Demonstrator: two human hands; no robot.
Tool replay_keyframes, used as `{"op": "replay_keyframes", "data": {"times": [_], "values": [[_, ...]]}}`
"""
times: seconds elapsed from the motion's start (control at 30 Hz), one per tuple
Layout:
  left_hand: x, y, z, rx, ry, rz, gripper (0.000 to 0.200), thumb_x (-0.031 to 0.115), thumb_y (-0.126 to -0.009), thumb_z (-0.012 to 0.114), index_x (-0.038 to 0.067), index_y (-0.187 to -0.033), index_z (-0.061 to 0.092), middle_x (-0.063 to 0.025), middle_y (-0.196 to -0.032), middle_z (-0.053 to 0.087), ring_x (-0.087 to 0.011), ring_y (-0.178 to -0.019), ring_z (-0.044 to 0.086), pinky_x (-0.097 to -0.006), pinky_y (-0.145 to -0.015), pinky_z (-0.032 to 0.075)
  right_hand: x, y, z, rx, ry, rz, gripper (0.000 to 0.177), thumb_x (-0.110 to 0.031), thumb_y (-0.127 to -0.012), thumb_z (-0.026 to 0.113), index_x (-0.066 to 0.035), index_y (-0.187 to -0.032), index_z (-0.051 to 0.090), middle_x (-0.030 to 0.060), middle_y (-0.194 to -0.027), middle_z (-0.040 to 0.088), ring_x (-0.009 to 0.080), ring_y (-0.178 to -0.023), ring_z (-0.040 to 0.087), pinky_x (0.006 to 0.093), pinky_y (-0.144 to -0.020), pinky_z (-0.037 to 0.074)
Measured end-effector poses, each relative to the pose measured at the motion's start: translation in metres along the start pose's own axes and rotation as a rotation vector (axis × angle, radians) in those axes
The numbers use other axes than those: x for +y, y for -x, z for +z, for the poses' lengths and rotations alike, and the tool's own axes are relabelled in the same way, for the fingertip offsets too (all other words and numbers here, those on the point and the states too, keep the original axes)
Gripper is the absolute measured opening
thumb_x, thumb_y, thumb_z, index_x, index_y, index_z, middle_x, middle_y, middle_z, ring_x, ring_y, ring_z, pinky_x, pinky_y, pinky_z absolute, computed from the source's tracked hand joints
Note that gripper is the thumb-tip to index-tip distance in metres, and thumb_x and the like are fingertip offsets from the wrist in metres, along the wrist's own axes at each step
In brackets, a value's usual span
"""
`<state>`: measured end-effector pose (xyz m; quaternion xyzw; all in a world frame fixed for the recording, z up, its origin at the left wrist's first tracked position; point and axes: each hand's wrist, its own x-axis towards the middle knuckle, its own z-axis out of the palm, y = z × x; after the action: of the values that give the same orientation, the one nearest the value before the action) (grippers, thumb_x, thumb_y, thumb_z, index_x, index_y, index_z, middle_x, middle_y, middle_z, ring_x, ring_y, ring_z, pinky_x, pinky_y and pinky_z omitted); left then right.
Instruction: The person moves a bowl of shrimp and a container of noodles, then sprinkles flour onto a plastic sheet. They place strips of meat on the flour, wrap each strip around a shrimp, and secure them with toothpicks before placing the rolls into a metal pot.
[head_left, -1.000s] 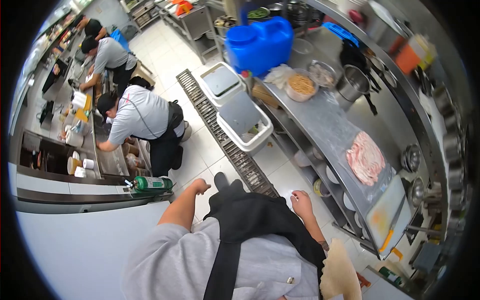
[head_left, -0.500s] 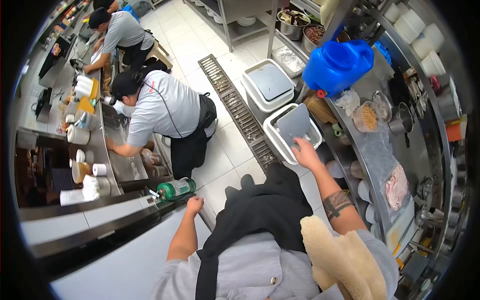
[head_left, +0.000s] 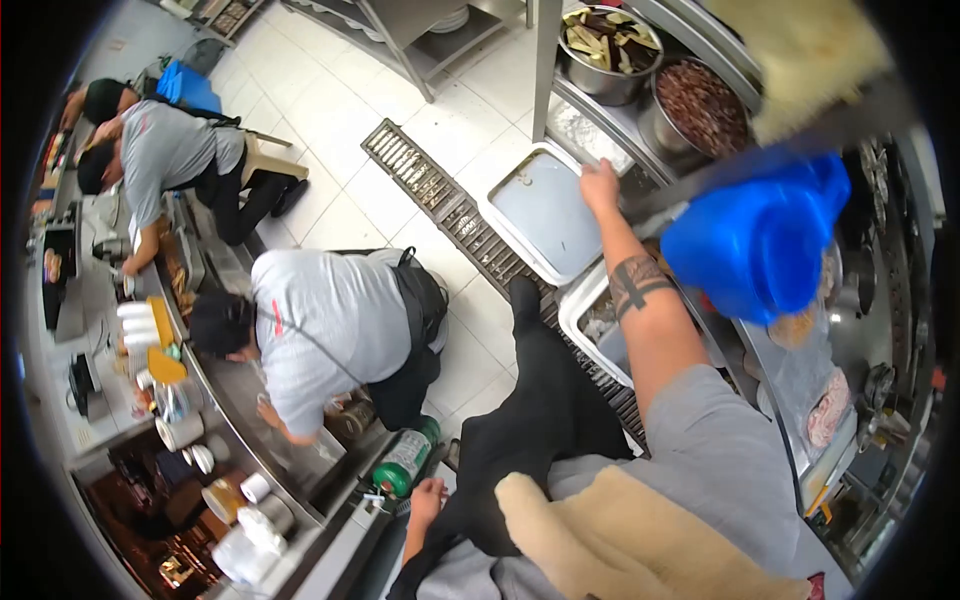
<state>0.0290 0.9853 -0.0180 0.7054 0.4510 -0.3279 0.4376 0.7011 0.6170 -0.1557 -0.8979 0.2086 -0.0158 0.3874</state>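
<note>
My right hand (head_left: 600, 188) reaches to the right edge of the far white bin (head_left: 490, 208), its fingers bent at the rim beside the grey lid (head_left: 550, 215). What the fingertips grip is hidden. That lid lies over the bin's opening. Nearer to me stands a second white bin (head_left: 573, 325), partly behind my forearm, with pale contents showing. My left hand (head_left: 430, 498) hangs low by my apron, its fingers curled with nothing seen in them. Close to it is a green gas cylinder (head_left: 405, 458), lying at a slant.
A blue jug (head_left: 755, 240) stands on the steel counter at right. Steel pots (head_left: 605, 60) of cut food and a tray of white powder (head_left: 590, 130) sit beyond the bins. A floor drain grate (head_left: 425, 185) runs past them. A co-worker (head_left: 330, 320) leans over the left counter.
My right hand has gone from the near bin's tilted lid to the edge of the far bin. My body and view have moved forward. My left hand stays low.
</note>
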Motion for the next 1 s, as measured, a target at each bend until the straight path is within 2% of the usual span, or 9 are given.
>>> {"op": "replay_keyframes", "data": {"times": [0.07,0.13,0.3,0.4,0.5,0.8,0.87,0.93,1.0], "values": [[0.067,0.012,-0.017,0.037,-0.027,-0.116,0.030,0.030,-0.106,0.062,0.001,-0.110,0.070,-0.0077,-0.093,0.076,-0.0175,-0.078,0.073,-0.0318,-0.066,0.054,0.022,-0.069,0.031,0.000,0.092,0.104,0.061,-0.029,-0.097,0.060,0.006,-0.146,0.053,0.0334,-0.147,0.056,0.0468,-0.140,0.052,0.0458,-0.117,0.041],[0.077,-0.002,-0.028,0.062,0.138,-0.189,0.031,0.031,-0.107,0.062,0.001,-0.115,0.069,-0.0082,-0.096,0.076,-0.0181,-0.082,0.074,-0.0324,-0.070,0.055,-0.003,-0.105,0.021,-0.249,0.539,0.166,0.061,-0.028,-0.096,0.058,0.005,-0.147,0.053,0.0306,-0.149,0.055,0.0468,-0.141,0.051,0.0504,-0.117,0.041],[0.116,-0.034,-0.042,-0.002,0.141,-0.241,0.030,0.029,-0.108,0.061,0.001,-0.116,0.069,-0.0079,-0.097,0.076,-0.0178,-0.084,0.073,-0.0317,-0.072,0.055,0.081,-0.181,0.074,-0.213,0.500,0.296,0.056,-0.028,-0.100,0.057,0.001,-0.148,0.053,0.0242,-0.151,0.056,0.0430,-0.140,0.053,0.0530,-0.116,0.045],[0.161,-0.047,-0.044,-0.034,0.051,-0.130,0.031,0.030,-0.108,0.061,0.001,-0.116,0.069,-0.0076,-0.098,0.076,-0.0174,-0.084,0.073,-0.0311,-0.072,0.054,0.110,-0.198,0.087,-0.157,0.383,0.297,0.054,-0.027,-0.101,0.057,0.000,-0.148,0.054,0.0231,-0.151,0.057,0.0421,-0.139,0.053,0.0527,-0.116,0.045],[0.149,-0.080,-0.046,-0.035,0.135,-0.246,0.031,0.030,-0.108,0.061,0.001,-0.116,0.069,-0.0071,-0.098,0.076,-0.0163,-0.084,0.073,-0.0300,-0.072,0.054,0.134,-0.201,0.096,-0.076,0.186,0.267,0.053,-0.027,-0.102,0.056,0.000,-0.147,0.054,0.0221,-0.150,0.058,0.0412,-0.139,0.054,0.0525,-0.116,0.046],[0.194,-0.098,-0.065,-0.023,0.187,-0.151,0.027,0.027,-0.108,0.061,0.003,-0.116,0.070,-0.0037,-0.097,0.073,-0.0124,-0.082,0.067,-0.0284,-0.073,0.052,0.179,-0.193,0.120,0.186,-0.761,0.084,0.047,-0.025,-0.105,0.055,-0.002,-0.146,0.056,0.0190,-0.150,0.059,0.0385,-0.137,0.056,0.0517,-0.115,0.048],[0.175,-0.106,-0.067,-0.054,0.175,-0.109,0.027,0.027,-0.108,0.062,0.002,-0.115,0.070,-0.0039,-0.098,0.074,-0.0124,-0.084,0.068,-0.0288,-0.075,0.053,0.180,-0.183,0.117,0.215,-0.906,0.033,0.047,-0.025,-0.105,0.055,-0.002,-0.146,0.056,0.0186,-0.150,0.059,0.0382,-0.137,0.057,0.0516,-0.115,0.048],[0.187,-0.100,-0.070,-0.045,0.098,-0.027,0.027,0.026,-0.107,0.062,0.002,-0.115,0.071,-0.0040,-0.097,0.074,-0.0123,-0.084,0.068,-0.0291,-0.075,0.053,0.142,-0.155,0.103,0.064,-0.245,0.291,0.035,-0.020,-0.107,0.055,0.002,-0.135,0.060,0.0164,-0.138,0.066,0.0325,-0.128,0.063,0.0459,-0.112,0.052],[0.193,-0.097,-0.070,-0.042,0.020,0.067,0.027,0.026,-0.107,0.062,0.002,-0.114,0.071,-0.0041,-0.097,0.074,-0.0122,-0.085,0.069,-0.0294,-0.076,0.054,0.084,-0.109,0.073,0.157,-1.689,0.602,0.025,-0.012,-0.104,0.058,0.006,-0.121,0.060,0.0180,-0.122,0.068,0.0296,-0.114,0.068,0.0405,-0.103,0.059]]}}
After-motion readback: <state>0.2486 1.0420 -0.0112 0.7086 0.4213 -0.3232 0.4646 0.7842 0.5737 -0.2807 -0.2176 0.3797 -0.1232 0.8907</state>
